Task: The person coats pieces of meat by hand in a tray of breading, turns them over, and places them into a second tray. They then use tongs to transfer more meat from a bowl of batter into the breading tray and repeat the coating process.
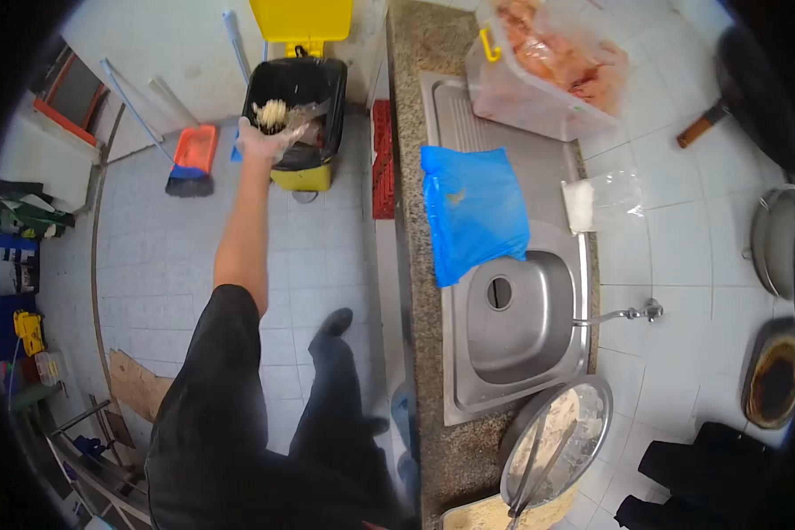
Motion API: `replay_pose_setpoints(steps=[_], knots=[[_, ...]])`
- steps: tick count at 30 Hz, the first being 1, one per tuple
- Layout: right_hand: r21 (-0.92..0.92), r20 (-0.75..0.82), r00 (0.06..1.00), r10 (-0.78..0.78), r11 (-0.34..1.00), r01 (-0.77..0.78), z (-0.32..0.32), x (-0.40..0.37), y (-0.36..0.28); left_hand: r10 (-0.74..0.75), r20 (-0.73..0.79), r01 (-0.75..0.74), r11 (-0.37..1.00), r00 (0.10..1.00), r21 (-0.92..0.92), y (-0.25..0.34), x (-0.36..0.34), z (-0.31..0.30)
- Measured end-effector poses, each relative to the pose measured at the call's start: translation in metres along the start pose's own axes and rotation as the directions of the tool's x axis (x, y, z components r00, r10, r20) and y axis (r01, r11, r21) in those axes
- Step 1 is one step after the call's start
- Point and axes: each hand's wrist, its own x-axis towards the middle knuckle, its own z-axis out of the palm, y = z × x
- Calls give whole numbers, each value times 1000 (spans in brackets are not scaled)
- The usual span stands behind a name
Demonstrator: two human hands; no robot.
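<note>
My left hand (266, 143), in a clear, loose plastic glove, reaches out over a bin (296, 81) lined with a black bag. Its fingers are spread apart, and thin clear plastic stretches to the right across the bin's mouth. Just beyond the fingertips shows a pale, shredded-looking clump (271, 112) against the black liner. The yellow lid (302, 19) stands raised behind. My right hand is out of sight.
Along the right runs a granite counter (422, 353) with a steel sink (521, 353), a blue plastic bag (477, 208), a tub of raw meat (521, 106) and a metal bowl (596, 415) with tongs. An orange dustpan (194, 146) and broom (188, 181) stand left of the bin.
</note>
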Motion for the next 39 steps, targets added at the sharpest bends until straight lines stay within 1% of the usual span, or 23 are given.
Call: replay_pose_setpoints(steps=[4, 6, 7, 8, 9, 11, 12, 13, 14, 15, 17, 18, 19, 22, 23, 25, 26, 28, 29, 32, 35, 36, 39], knots=[[-420, -69, 989, 133, 895, -150, -32, -62, -17, -100, -64, 81, 964, 993, -254, -72, -21, -13], [-593, -184, 945, 272, 736, -327, -45, -134, -35, -120, 274, 129, 992, 954, -14, -94, -46, -111], [-652, -254, 902, 349, 627, -426, -10, -224, 17, -79, 51, 81, 996, 996, -29, -118, -97, -103], [-428, -229, 912, 340, 806, -408, -30, -205, -10, -42, -139, 50, 997, 989, 55, -134, -137, -115], [-44, -278, 789, 547, 814, -580, -33, -177, -36, -61, -166, 79, 991, 984, 104, -142, -168, -153], [-63, -444, 703, 556, 763, -643, -10, -177, -8, -91, -320, 153, 973, 943, 175, -159, -239, -196], [292, -440, 399, 804, 548, -784, -26, -142, -48, -82, -363, 183, 950, 928, 252, -168, -274, -208], [160, -318, 279, 906, 342, -926, -39, -128, -55, -91, -406, 260, 887, 909, 383, -176, -303, -221], [90, -484, 281, 829, 367, -926, 0, -154, -12, -71, -437, 311, 804, 896, 506, -183, -330, -224], [-1, -671, 427, 606, 576, -818, -17, -137, -39, -117, -419, 348, 772, 900, 532, -200, -353, -209], [134, -521, 179, 835, 286, -949, -24, -116, -30, -155, -402, 430, 352, 903, 831, -231, -408, -176], [199, -389, 91, 917, 180, -963, -36, -104, -20, -154, -374, 404, 346, 915, 847, -240, -421, -178], [249, -238, 9, 971, 70, -966, -49, -93, -17, -353, -227, 351, 344, 908, 871, -250, -429, -181], [-34, -416, 363, 834, 384, -923, -33, -78, 0, -644, 124, 160, 364, 755, 918, -318, -495, -166], [-175, -443, 433, 785, 397, -901, -17, -74, 5, -679, 153, 62, 280, 718, 958, -352, -545, -145], [-125, -376, 699, 608, 715, -688, -11, -91, 1, -805, 130, -128, 68, 579, 989, -422, -640, -109], [-107, -385, 684, 619, 707, -699, -21, -105, 1, -835, 122, -59, 107, 536, 992, -454, -682, -109], [267, -394, 662, 637, 769, -581, -44, -129, 9, -885, 297, -399, 142, 358, 906, -520, -739, -115], [285, -401, 650, 646, 762, -581, -46, -138, 32, -886, 415, -771, 113, 207, 627, -552, -759, -114], [528, -581, 274, 766, 611, -590, -50, -163, 91, -841, 533, -967, 49, 94, 248, -628, -799, -135], [543, -574, 208, 792, 559, -626, -55, -166, 118, -786, 615, -998, 39, -58, -44, -686, -786, -188], [546, -556, 275, 784, 594, -591, -51, -165, 124, -789, 610, -997, 46, -73, -60, -693, -792, -193], [696, -539, 387, 748, 654, -297, 5, -147, 123, -755, 655, -1000, 3, 16, 28, -708, -805, -211]])
